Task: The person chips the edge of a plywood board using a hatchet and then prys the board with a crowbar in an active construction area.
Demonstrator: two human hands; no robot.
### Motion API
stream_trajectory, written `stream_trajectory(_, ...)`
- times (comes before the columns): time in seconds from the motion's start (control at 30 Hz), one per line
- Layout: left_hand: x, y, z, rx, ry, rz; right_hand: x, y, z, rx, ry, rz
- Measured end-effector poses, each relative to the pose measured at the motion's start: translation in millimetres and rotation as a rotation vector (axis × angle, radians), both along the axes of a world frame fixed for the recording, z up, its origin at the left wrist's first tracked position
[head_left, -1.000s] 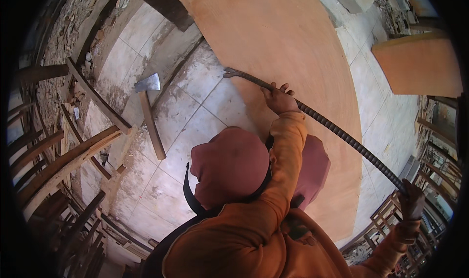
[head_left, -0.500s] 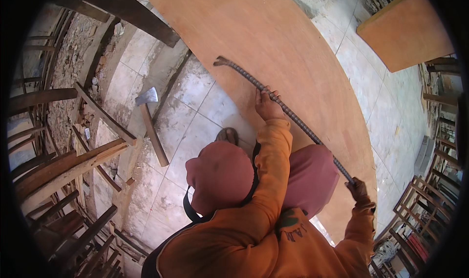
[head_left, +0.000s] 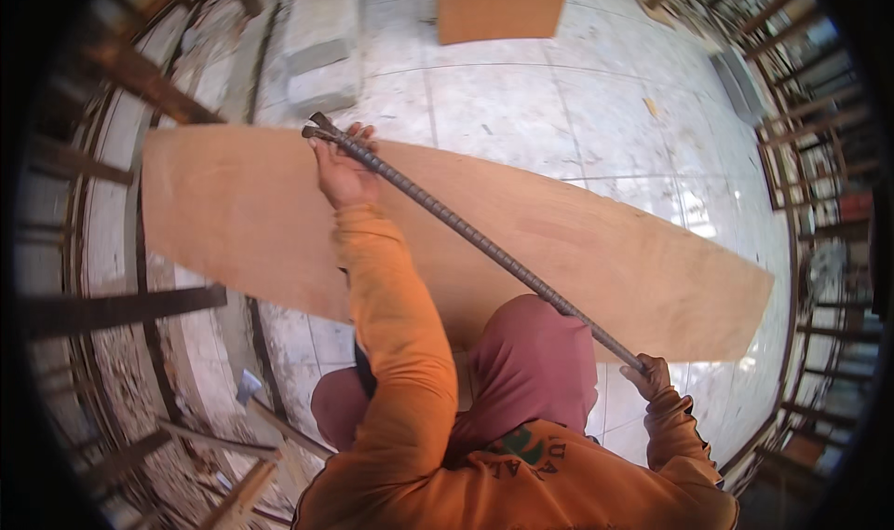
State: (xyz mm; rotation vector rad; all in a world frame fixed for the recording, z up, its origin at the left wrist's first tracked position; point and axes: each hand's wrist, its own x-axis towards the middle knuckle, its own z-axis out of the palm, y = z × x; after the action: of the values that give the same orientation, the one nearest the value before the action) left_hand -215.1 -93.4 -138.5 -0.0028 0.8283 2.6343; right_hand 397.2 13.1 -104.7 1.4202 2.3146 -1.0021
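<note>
A long ribbed steel crowbar (head_left: pixel 475 237) with a split, forked tip lies slantwise in front of me, held above a curved-looking plywood sheet (head_left: pixel 223 218). Close below its fork, my left hand (head_left: pixel 347 178) holds the bar, thumb on the near side and fingertips showing on the far side. My right hand (head_left: pixel 650 378) is wrapped round the plain lower end, just past my bent right knee. The bar passes over that knee; whether it touches cannot be made out.
An axe (head_left: pixel 279 422) with a wooden handle lies at lower left. Concrete blocks (head_left: pixel 321 50) stand at the far left, and a brown board (head_left: pixel 503 6) lies at the far side. Wooden frames (head_left: pixel 829 148) line the right edge, and dark timbers (head_left: pixel 121 309) jut in from the left.
My left hand has shifted along the crowbar from its middle up to the forked end. The view has turned, so the plywood now lies across it. My right hand keeps the lower end.
</note>
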Motion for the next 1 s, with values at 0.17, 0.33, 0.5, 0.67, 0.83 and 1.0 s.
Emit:
stream_trajectory(0.17, 1.2, 92.2, -1.0, -0.246, 0.251, -0.325, 50.2, -52.4, -7.2, -0.172, 0.083, -0.257)
stream_trajectory(0.33, 10.8, 129.7, 8.6, -0.084, 0.437, -0.578, 55.8, -98.3, -11.5, -0.173, 0.072, -0.405)
stream_trajectory(0.5, 8.9, 134.0, -24.6, -0.198, 0.235, -0.354, 30.3, -98.0, 1.3, -0.059, -0.015, -0.295)
stream_trajectory(0.67, 8.0, 133.9, -64.6, -0.601, 0.118, -0.091, 26.5, -93.1, -3.9, 0.014, -0.041, -0.238)
stream_trajectory(0.83, 57.3, 78.1, -45.0, -0.454, -0.193, -0.026, -12.3, -42.4, 5.8, 0.087, -0.029, -0.031)
stream_trajectory(1.0, 37.1, 5.2, -96.7, -0.679, -0.250, 0.519, -83.4, -1.4, 12.3, 0.122, -0.002, 0.226)
